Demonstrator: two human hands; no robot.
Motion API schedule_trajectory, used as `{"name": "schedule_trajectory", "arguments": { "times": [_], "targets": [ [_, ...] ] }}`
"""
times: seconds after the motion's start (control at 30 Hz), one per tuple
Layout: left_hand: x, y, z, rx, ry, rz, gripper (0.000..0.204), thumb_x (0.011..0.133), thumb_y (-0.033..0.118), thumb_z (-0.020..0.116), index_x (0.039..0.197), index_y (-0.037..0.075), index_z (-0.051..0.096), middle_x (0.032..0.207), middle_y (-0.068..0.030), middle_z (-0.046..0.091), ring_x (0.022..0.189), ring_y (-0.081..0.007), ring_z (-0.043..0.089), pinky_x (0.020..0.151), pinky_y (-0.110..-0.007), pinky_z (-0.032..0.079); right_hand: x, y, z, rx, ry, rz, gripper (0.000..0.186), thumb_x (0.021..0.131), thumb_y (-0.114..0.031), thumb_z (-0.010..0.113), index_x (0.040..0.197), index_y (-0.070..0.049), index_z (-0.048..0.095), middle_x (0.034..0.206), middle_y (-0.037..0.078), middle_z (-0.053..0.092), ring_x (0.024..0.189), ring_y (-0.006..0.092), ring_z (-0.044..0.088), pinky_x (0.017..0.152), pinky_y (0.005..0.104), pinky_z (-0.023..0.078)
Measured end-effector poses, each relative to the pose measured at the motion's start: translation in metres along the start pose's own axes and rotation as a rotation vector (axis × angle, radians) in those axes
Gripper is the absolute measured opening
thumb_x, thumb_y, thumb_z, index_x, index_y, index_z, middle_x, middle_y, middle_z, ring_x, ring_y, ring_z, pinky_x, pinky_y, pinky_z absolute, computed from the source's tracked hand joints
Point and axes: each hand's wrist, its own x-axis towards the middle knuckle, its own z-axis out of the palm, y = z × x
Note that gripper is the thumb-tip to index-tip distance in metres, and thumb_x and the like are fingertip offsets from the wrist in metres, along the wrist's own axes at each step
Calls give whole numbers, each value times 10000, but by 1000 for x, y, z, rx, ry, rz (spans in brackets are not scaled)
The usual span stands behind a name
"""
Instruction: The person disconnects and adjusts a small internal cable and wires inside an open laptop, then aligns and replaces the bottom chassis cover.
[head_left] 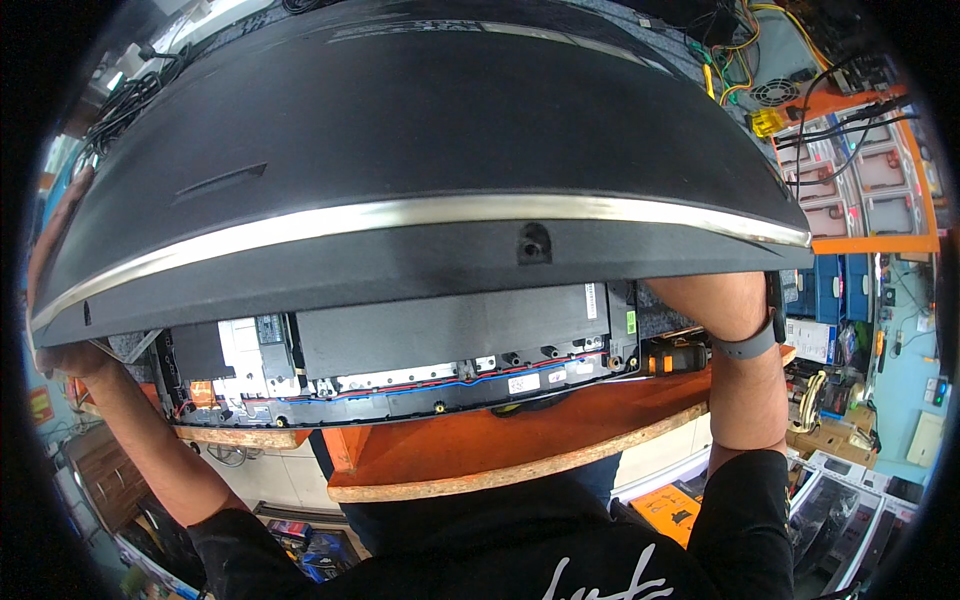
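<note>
Cover point(450, 130) (left hand point(72, 360) gripping its edge) leaves chassis point(450, 335) front exposed.

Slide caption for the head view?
Left hand holds a silver-trimmed black panel over an opened electronic device; right hand partly hidden beneath the panel.

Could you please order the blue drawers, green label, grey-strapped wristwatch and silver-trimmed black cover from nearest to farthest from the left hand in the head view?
1. Silver-trimmed black cover, held at its left edge by the left hand.
2. Green label, right of centre.
3. Grey-strapped wristwatch, beyond the label.
4. Blue drawers, farther right still.
</note>
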Motion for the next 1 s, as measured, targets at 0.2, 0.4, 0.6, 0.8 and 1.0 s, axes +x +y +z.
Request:
{"name": "schedule_trajectory", "arguments": {
  "times": [0.2, 0.4, 0.6, 0.8, 1.0],
  "targets": [
    [6, 15, 11, 21, 67, -75, 1148, 598, 879, 107, 1232, -17, 446, 1241, -295, 427, 1145, -418, 444, 979, -503, 329, -2, 0, 1, -31, -33, 6, 155, 758, -293, 642, 798, -144, 659, 631, 11, 614, 488, 155, 577, 426, 267, 449],
    [2, 1, 0, -5, 4, 12, 1135, 598, 879, 106, 1238, 5, 446, 1241, -284, 433, 1142, -417, 448, 977, -508, 331, -2, -1, 0, -29, -17, 43, 164, 751, -308, 645, 789, -149, 661, 640, 16, 618, 501, 165, 582, 433, 269, 449],
    [1, 0, 2, -1, 14, 18, 1124, 594, 881, 113, 1238, 24, 450, 1242, -275, 437, 1141, -420, 447, 974, -519, 331, 0, -2, -1, -2, -18, 29, 161, 746, -309, 643, 797, -157, 659, 650, 14, 618, 519, 170, 587, 444, 268, 451],
    [1, 1, 3, -3, 17, 20, 1113, 589, 883, 120, 1239, 43, 455, 1242, -266, 442, 1141, -423, 446, 971, -530, 331, 1, -1, 0, 39, 1, 30, 148, 746, -299, 639, 771, -153, 644, 636, 6, 603, 501, 168, 573, 428, 274, 438],
    [2, -6, -3, 2, -48, 119, 1102, 588, 884, 125, 1238, 60, 460, 1241, -259, 447, 1140, -424, 446, 969, -538, 331, -3, 0, -4, 34, -69, 56, 152, 746, -299, 641, 793, -155, 651, 649, 10, 611, 503, 173, 577, 443, 272, 450]
  ]
}}
